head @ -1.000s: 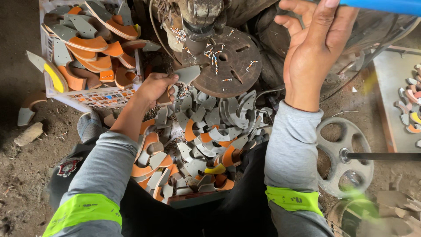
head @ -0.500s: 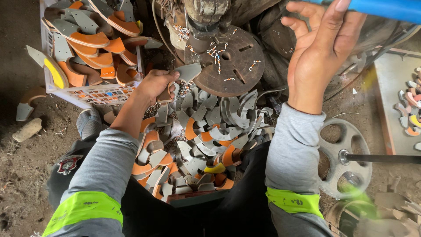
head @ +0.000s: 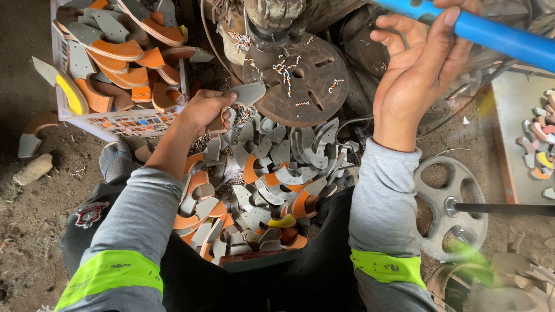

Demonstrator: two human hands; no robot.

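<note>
- Grey curved piece (head: 245, 92) is being gripped tight by left hand (head: 203, 110) over the dirt floor (head: 23, 219).
- Blue handle (head: 503, 40) is being touched by half-open right hand (head: 419, 75).
- Orange and grey pieces are being held in the white basket (head: 124, 122).

1. Round machine plate (head: 298, 81) – rusty brown metal, rough and matt, flecked with pale shavings.
2. Curved grey piece (head: 245, 93) in the left hand (head: 202, 110) – smooth, matt, rubber-like.
3. Blue handle (head: 491, 37) – smooth, slightly glossy plastic.
4. Crate (head: 124, 122) – white plastic mesh.
5. Spoked wheel (head: 448, 208) – dull grey metal.
</note>
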